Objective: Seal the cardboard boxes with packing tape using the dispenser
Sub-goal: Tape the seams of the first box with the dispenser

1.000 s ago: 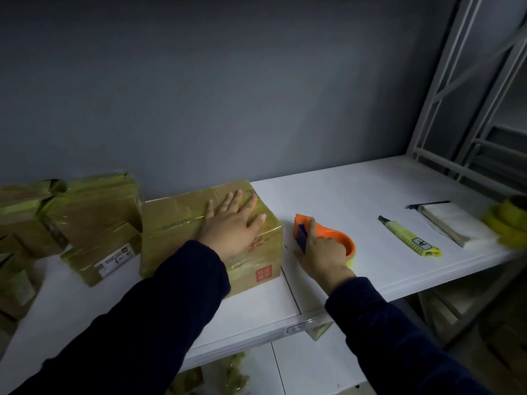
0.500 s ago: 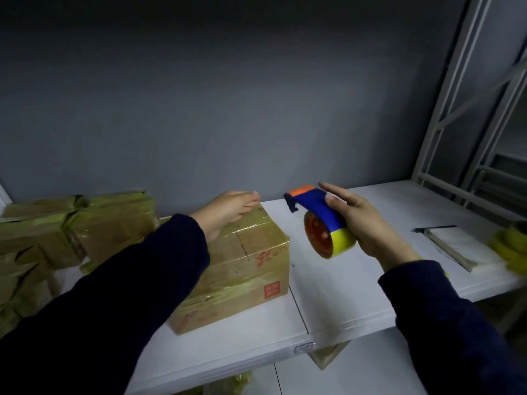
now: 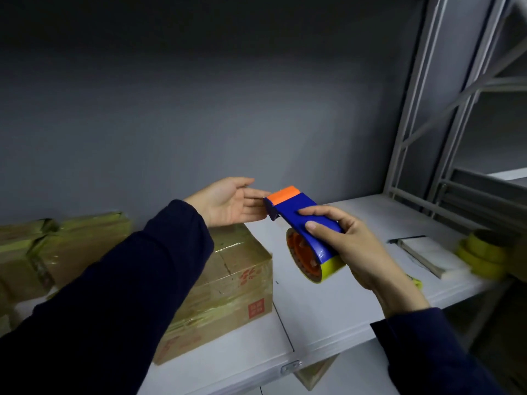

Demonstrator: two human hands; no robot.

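In the head view, the dispenser is gripped by the right hand in the air above the worktop, just right of the taped box. Its blue body, orange front edge, orange hub and yellow tape roll are seen. The left hand is held open, palm up, fingertips at the orange edge.

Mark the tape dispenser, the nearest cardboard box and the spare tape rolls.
tape dispenser (image 3: 288, 208): head view, blue cover near the orange tip.
cardboard box (image 3: 233, 286): head view, taped front face.
spare tape rolls (image 3: 482, 253): head view, side of the yellow stack.
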